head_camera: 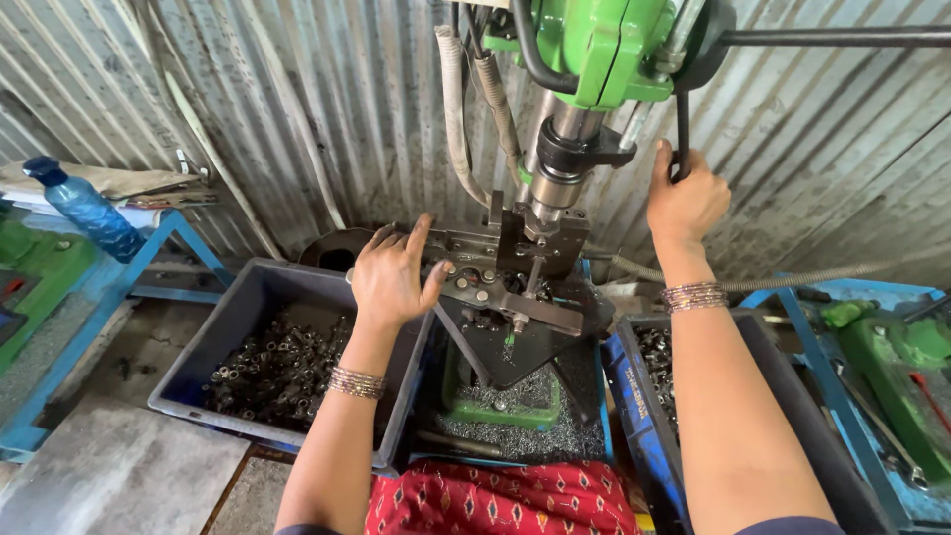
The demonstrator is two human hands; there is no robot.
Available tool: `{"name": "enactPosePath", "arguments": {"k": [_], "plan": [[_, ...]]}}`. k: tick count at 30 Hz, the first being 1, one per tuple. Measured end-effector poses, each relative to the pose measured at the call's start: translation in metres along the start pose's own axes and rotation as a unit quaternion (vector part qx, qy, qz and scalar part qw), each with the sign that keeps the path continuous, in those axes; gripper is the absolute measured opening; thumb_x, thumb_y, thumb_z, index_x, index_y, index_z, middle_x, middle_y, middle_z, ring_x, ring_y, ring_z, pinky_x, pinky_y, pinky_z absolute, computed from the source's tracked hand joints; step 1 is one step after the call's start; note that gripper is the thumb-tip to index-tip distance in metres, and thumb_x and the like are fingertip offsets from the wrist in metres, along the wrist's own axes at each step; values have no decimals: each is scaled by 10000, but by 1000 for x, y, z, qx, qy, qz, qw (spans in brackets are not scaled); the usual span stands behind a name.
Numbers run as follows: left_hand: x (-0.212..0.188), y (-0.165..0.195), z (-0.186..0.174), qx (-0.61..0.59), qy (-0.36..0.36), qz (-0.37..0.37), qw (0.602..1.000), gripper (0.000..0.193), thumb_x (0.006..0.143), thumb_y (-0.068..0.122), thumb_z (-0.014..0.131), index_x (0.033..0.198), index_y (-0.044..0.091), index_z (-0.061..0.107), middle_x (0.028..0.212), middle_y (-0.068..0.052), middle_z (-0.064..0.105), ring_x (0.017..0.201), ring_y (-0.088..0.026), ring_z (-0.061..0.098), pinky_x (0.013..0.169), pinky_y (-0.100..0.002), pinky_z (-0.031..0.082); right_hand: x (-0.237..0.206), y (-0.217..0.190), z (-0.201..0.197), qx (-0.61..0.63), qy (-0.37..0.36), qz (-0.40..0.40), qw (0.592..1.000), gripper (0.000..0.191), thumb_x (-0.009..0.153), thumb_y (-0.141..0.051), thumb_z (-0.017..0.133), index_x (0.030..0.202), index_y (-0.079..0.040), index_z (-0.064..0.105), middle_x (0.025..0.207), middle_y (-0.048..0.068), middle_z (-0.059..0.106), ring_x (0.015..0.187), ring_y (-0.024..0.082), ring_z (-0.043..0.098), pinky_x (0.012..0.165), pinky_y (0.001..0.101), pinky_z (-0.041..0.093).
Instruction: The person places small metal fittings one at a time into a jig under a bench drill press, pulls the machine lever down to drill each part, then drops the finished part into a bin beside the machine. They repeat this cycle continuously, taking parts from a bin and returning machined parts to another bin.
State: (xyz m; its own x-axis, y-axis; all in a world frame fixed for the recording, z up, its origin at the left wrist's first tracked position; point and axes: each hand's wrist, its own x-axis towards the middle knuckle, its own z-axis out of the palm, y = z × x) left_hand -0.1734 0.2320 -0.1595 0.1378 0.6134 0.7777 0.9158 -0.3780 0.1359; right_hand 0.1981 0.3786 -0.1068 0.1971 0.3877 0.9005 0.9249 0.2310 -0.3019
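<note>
Now your right hand (686, 201), raised beside the green drill press (594, 45), wraps its fingers around the black lever (682, 129), while your left hand (393, 277) rests with fingers spread on the fixture (515, 287) beneath it.

A single head-worn camera looks down and forward from above the person's forearms — close in. It faces the green drill press (594, 45) at twelve o'clock, with the corrugated metal wall (297, 109) behind; grey bins sit at eight and four o'clock — no second view.
</note>
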Motion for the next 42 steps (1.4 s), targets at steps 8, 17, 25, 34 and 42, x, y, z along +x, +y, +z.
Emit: {"name": "enactPosePath", "arguments": {"k": [8,17,25,34,42], "plan": [[-1,-2,-1,-14,-5,-5,1000,712,894,487,641,1392,-20,598,868,-217,730,902,-401,704,1027,-474,510,1,1,9,0,14,2,1000,435,1049,-418,730,784,-73,714,567,111,610,535,381,640,538,480,502],[-2,-2,-1,-13,8,-4,1000,713,904,504,625,1403,-5,593,873,-226,731,930,-416,711,1034,-477,511,1,3,15,-8,32,-9,999,440,1060,-412,728,765,-87,701,560,96,612,528,368,645,529,469,506],[-2,0,-2,-16,10,-8,1000,708,914,503,604,1417,4,585,896,-234,740,943,-418,716,1046,-481,507,2,4,19,-6,40,-9,999,447,1058,-397,737,745,-83,675,554,97,603,512,361,636,512,461,495],[1,2,-4,-21,12,-9,1000,695,922,500,597,1417,13,582,869,-221,736,911,-406,716,1043,-477,513,4,6,23,-12,52,-22,998,480,1061,-391,737,716,-75,627,541,103,589,501,364,621,509,466,488],[0,3,-4,-20,10,-9,1000,691,930,496,599,1420,9,577,866,-220,734,896,-405,713,1040,-478,515,5,7,25,3,60,-28,998,501,1068,-375,731,693,-74,591,535,101,583,501,364,619,512,466,490]]}}
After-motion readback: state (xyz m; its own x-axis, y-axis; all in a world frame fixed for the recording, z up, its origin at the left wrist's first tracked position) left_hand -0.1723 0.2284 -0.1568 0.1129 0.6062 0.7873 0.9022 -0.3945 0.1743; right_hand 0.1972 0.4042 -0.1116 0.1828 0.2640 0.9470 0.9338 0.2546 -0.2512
